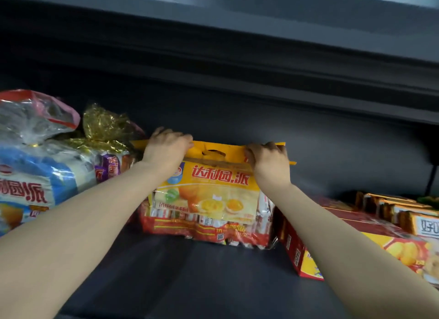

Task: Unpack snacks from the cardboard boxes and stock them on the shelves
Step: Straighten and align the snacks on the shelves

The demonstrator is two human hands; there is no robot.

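Two hands are on one pack, and the rest of the dark shelf (190, 266) is already partly stocked. At the far left lies a blue-and-white bag (31, 176) with a clear, crumpled top, and just right of it a gold-topped bag (107, 133) with a purple label. Next comes the left hand (166, 150), its fingers curled over the left end of the yellow carry strip and gripping it. The yellow snack bag (209, 195) stands upright in the middle of the shelf, close to the back wall, with its cut-out handle between the hands; whether a second red-based pack stands in front of it or this is all one pack I cannot tell. The right hand (268, 159) pinches the right end of the same strip, fingers folded over its top edge. Further right lies a red box (332, 223) flat on the shelf, with orange cartons (403, 214) beyond it. The step looks like seating the bag squarely: it would go best by keeping both grips level, settling the base flat, turning the printed face toward the aisle, and leaving it just clear of the red box so nothing gets crushed before letting go.
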